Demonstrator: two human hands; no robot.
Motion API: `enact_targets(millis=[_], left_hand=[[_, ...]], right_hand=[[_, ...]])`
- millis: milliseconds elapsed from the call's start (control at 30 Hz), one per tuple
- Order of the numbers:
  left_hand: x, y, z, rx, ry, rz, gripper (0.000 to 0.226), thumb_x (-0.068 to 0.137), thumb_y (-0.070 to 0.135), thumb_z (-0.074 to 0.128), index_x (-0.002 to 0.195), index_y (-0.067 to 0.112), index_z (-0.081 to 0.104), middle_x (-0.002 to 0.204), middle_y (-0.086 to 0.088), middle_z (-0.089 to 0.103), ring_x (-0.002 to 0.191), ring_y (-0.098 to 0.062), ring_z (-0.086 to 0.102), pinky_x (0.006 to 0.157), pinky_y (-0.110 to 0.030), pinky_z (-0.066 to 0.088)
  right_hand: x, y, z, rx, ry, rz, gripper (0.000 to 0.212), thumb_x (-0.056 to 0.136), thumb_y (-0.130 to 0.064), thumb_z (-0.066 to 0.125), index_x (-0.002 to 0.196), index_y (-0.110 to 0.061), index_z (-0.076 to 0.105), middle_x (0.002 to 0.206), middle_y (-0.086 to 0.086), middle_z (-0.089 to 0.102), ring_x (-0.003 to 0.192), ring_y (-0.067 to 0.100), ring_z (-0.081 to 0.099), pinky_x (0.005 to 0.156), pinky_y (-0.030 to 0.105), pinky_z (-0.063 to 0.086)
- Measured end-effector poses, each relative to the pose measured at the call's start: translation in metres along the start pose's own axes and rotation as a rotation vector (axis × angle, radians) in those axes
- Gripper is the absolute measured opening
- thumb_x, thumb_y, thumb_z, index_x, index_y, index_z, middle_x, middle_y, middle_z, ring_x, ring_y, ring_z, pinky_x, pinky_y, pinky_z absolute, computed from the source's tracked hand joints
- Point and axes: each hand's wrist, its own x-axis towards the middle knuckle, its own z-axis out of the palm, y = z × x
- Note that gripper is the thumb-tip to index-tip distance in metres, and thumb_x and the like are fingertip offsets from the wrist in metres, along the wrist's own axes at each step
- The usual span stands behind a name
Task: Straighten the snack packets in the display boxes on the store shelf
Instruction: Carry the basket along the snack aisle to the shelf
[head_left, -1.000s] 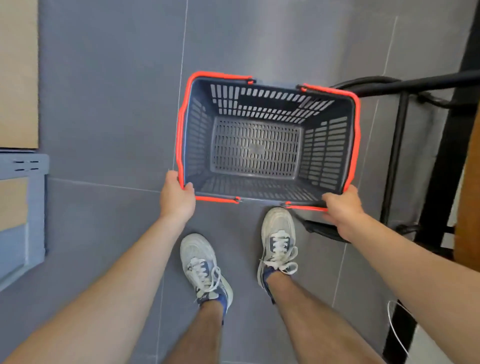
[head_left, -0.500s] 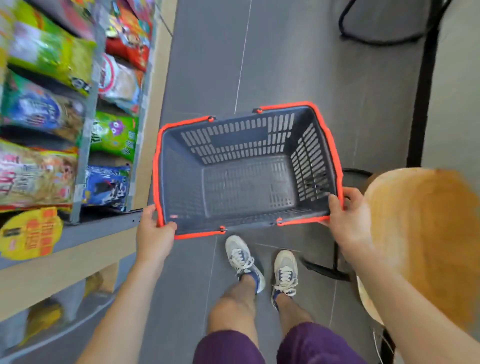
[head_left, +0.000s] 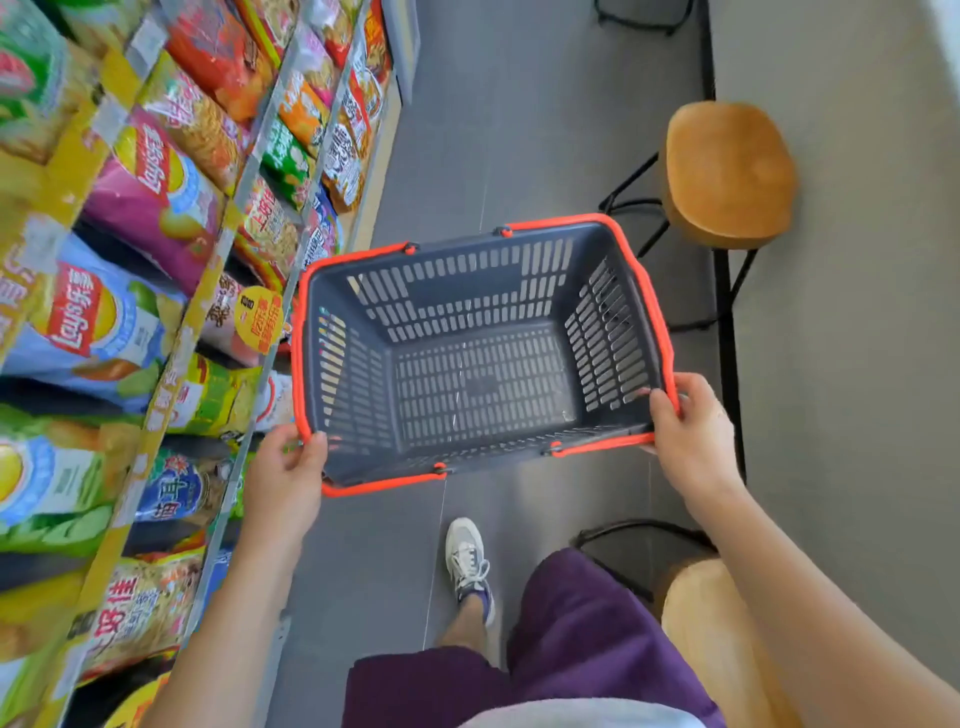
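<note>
Snack packets (head_left: 156, 171) are sitting in yellow display boxes (head_left: 174, 358) on the store shelf (head_left: 248, 415), filling the left side of the view; rows are tilting and overlapping, and neither hand is touching them. Just right of the shelf, a grey shopping basket (head_left: 467, 280) with an orange rim is hanging above the floor (head_left: 519, 130), with nothing inside. The left hand (head_left: 283, 478) is gripping the basket's near left corner, thumb over the rim. The right hand (head_left: 693, 441) is clamping the near right corner, fingers curling round the orange edge. A round wooden stool (head_left: 727, 171) is standing beyond the basket to the right, and a second one (head_left: 711, 623) is showing by the right forearm. Purple shorts (head_left: 571, 649) and one white shoe (head_left: 467, 556) are showing below.
</note>
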Motion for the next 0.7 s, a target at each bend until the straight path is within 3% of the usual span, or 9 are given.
enact_targets(millis=[100,233,367,467,600,700], left_hand=[[0.03,0.05,0.011,-0.08,-0.026,-0.009,0.018,0.098,0.011,0.055,0.085,0.024,0.059,0.091,-0.004,0.071,0.083,-0.023,0.067,0.082,-0.043,0.051],[0.071,0.104,0.043,-0.141,-0.011,-0.039,0.019,0.098,0.009,0.056,0.085,0.023,0.058,0.098,-0.008,0.071,0.083,-0.021,0.067,0.081,-0.041,0.053],[0.116,0.159,0.09,-0.186,-0.005,-0.024,0.016,0.098,0.008,0.055,0.088,0.018,0.062,0.1,-0.01,0.072,0.1,-0.036,0.067,0.093,-0.057,0.049],[0.149,0.197,0.124,-0.211,0.029,-0.026,0.017,0.098,0.006,0.055,0.086,0.017,0.06,0.1,-0.015,0.071,0.105,-0.044,0.063,0.095,-0.061,0.045],[0.187,0.237,0.159,-0.225,0.046,-0.019,0.023,0.096,0.009,0.058,0.085,0.027,0.067,0.096,-0.004,0.075,0.097,-0.033,0.067,0.093,-0.057,0.047],[0.223,0.267,0.181,-0.263,0.062,-0.051,0.014,0.096,0.011,0.059,0.095,0.024,0.065,0.099,0.0,0.075,0.1,-0.029,0.067,0.097,-0.059,0.047]], right_hand=[[0.044,-0.031,-0.006,0.066,0.004,-0.01,0.008,0.095,-0.026,0.052,0.093,-0.028,0.059,0.092,0.0,0.071,0.084,0.024,0.068,0.076,0.045,0.056],[0.111,-0.064,-0.012,0.11,0.008,-0.037,0.008,0.096,-0.027,0.054,0.097,-0.025,0.061,0.089,-0.006,0.071,0.072,0.004,0.065,0.059,0.02,0.045],[0.198,-0.09,-0.025,0.11,0.023,-0.077,0.008,0.093,-0.026,0.056,0.093,-0.025,0.064,0.086,-0.007,0.07,0.074,0.009,0.062,0.061,0.024,0.043],[0.259,-0.114,-0.036,0.146,0.017,-0.085,0.009,0.094,-0.025,0.057,0.091,-0.024,0.066,0.087,-0.008,0.069,0.075,0.006,0.06,0.064,0.02,0.046],[0.328,-0.151,-0.043,0.259,-0.008,-0.054,0.015,0.097,-0.018,0.054,0.092,-0.026,0.066,0.089,-0.009,0.07,0.078,0.007,0.063,0.075,0.029,0.051],[0.379,-0.181,-0.039,0.253,-0.037,-0.087,0.021,0.097,-0.009,0.053,0.103,-0.025,0.066,0.091,-0.012,0.071,0.076,-0.001,0.066,0.071,0.019,0.054]])
